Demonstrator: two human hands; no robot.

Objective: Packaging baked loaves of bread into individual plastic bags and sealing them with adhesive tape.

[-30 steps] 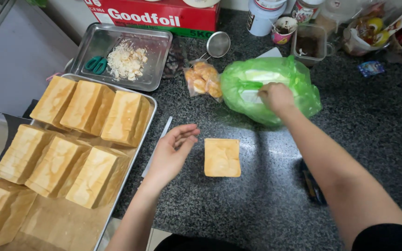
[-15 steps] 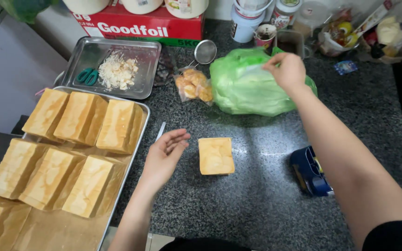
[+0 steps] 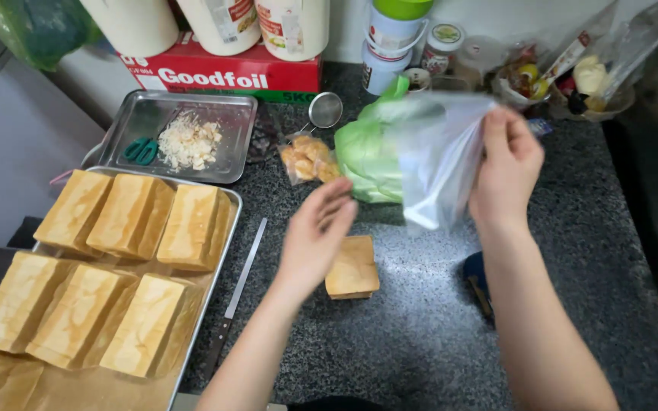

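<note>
Head view: a clear plastic bag (image 3: 439, 164) hangs in the air, pinched at its top edge by the fingers of the right hand (image 3: 506, 171). The left hand (image 3: 315, 236) hovers just left of it, fingers loosely together and holding nothing. Below those fingertips a bread slice (image 3: 352, 268) lies on the dark counter (image 3: 420, 342); behind the bag sits a green bag (image 3: 367, 152).

- Clear plastic bag (image 3: 439, 164): thin, see-through, crumpled, hanging in the air above the surface, pinched at its top edge.
- Square bread slice (image 3: 352, 268): golden, lying flat on the dark speckled surface.
</note>
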